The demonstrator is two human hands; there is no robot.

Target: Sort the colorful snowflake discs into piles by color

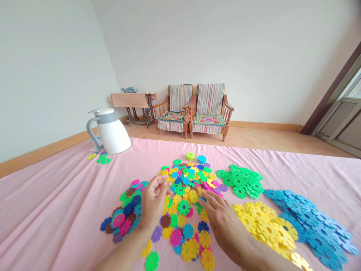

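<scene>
Flower-shaped plastic discs in many colours lie in a mixed pile (184,207) on the pink cloth (70,210). My left hand (153,197) is over the left side of this pile, its fingers loosely bent and pointing right; I see nothing held in it. On the pile's right side, my right hand (218,212) has its fingers stretched out, with the tips at yellow and blue discs. Left of my left hand is another mixed heap (124,218). Sorted discs lie to the right: a green heap (241,180), a yellow heap (265,226) and a blue heap (313,226).
A white jug (113,131) with a grey handle stands at the far left, beside a few loose discs (103,159). Small lime (190,156) and blue (202,159) stacks sit behind the pile. Beyond the cloth are two wooden armchairs (210,109) and a covered sewing table (129,100).
</scene>
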